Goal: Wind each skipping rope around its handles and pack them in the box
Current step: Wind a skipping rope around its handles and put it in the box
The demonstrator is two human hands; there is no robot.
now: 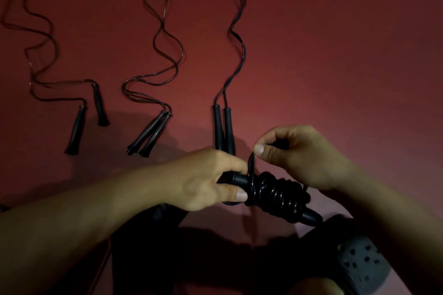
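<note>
Black cord is what you've got pinched in your right hand [294,158], thumb and forefinger clamped on the last short loop just above the bundle, while your left hand [211,179] is wrapped tight around the bare end of the handles. That wound skipping rope [275,194] sits between your hands, low over the red floor [335,55], coils already stacked thick, so I'd say you're on the finishing tuck. Next move: thread that loop under a coil so it locks. Count-wise: one wound, three loose ropes laid out ahead, at left [79,127], middle [151,134], right [223,127]. Can't see the box anywhere. Your dark clog [359,263] shows bottom right.
</note>
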